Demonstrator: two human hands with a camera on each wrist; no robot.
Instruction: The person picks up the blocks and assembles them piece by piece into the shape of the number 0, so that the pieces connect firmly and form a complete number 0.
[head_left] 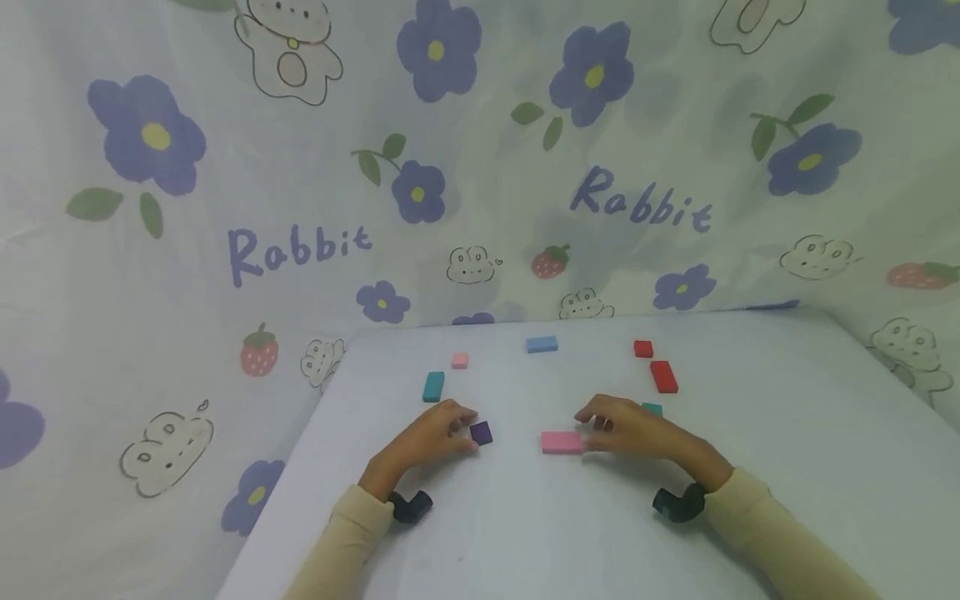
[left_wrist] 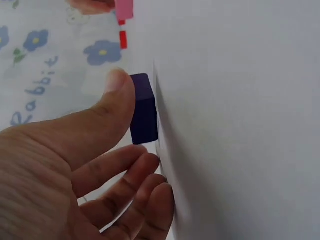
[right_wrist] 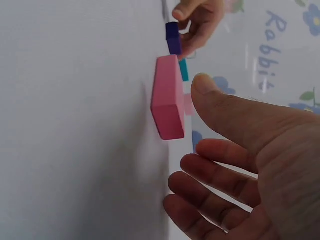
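Note:
A dark purple block (head_left: 481,433) rests on the white table beside the fingertips of my left hand (head_left: 429,435). In the left wrist view, the thumb overlaps the near side of the purple block (left_wrist: 144,110), and the loosely bent fingers lie below it; contact is hard to tell. To the right, a pink oblong block (head_left: 561,442) lies flat by my right hand (head_left: 626,427). Seen from the right wrist, the pink block (right_wrist: 168,95) stands apart from the thumb and the relaxed fingers, which hold nothing.
Farther back lie a teal block (head_left: 433,387), a small light pink block (head_left: 460,360), a blue block (head_left: 542,344), a small red block (head_left: 642,348) and a longer red block (head_left: 663,377). Another teal block (head_left: 652,409) is partly behind my right hand. A patterned curtain (head_left: 495,167) hangs behind the table.

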